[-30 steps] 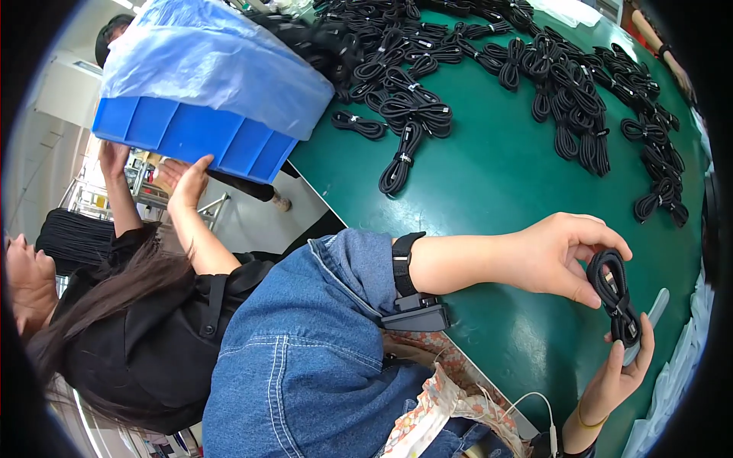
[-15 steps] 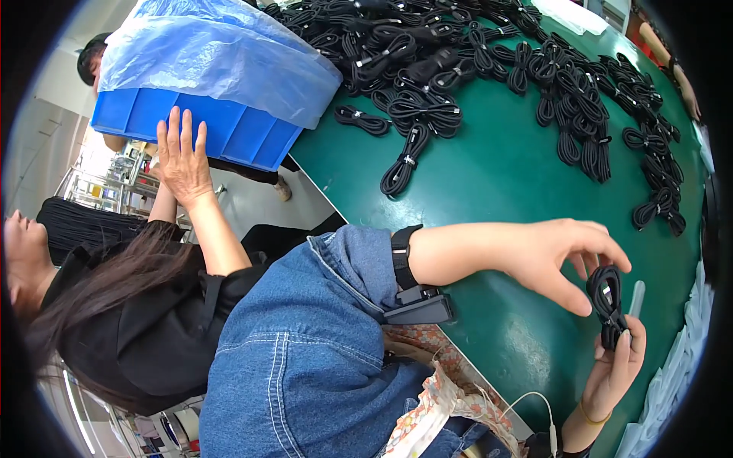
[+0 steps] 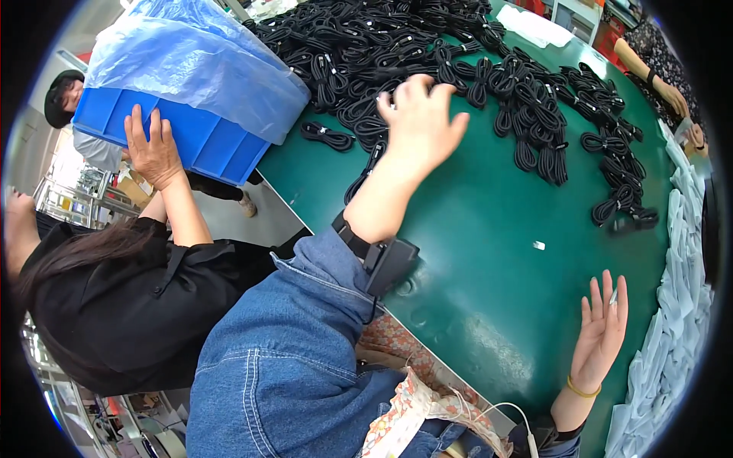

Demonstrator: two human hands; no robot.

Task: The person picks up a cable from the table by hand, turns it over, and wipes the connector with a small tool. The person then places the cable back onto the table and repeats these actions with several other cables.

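Closest to me is the worker's denim sleeve [image 3: 282, 374], with a flowered apron [image 3: 401, 404] beside it. The right hand [image 3: 601, 336], a yellow band at its wrist, is raised over the near part of the green table [image 3: 473, 221], palm open and fingers stretched; a pale sliver [image 3: 613, 298] shows among the fingers (too small for me to say what it is). To the right of it, light blue sheeting [image 3: 660, 328] lies heaped along the table's edge. Beyond the hand, a little white scrap [image 3: 539, 246] sits alone on the green top. The left hand [image 3: 420, 126] reaches farther, a black box [image 3: 391, 266] strapped at its wrist, fingers spread and bent, slightly blurred, over the near edge of the pile of coiled black cables [image 3: 328, 76]; I see nothing gripped in it, and can't tell whether it touches them. More cable bundles [image 3: 538, 114] trail off to the right, and one coil [image 3: 327, 136] lies nearer the table's left edge. On the left, a co-worker in black [image 3: 145, 298] has a hand against a blue bin [image 3: 214, 149] draped with bluish plastic [image 3: 191, 69]. Farther off, a person in a patterned top [image 3: 660, 57] stands across the table.
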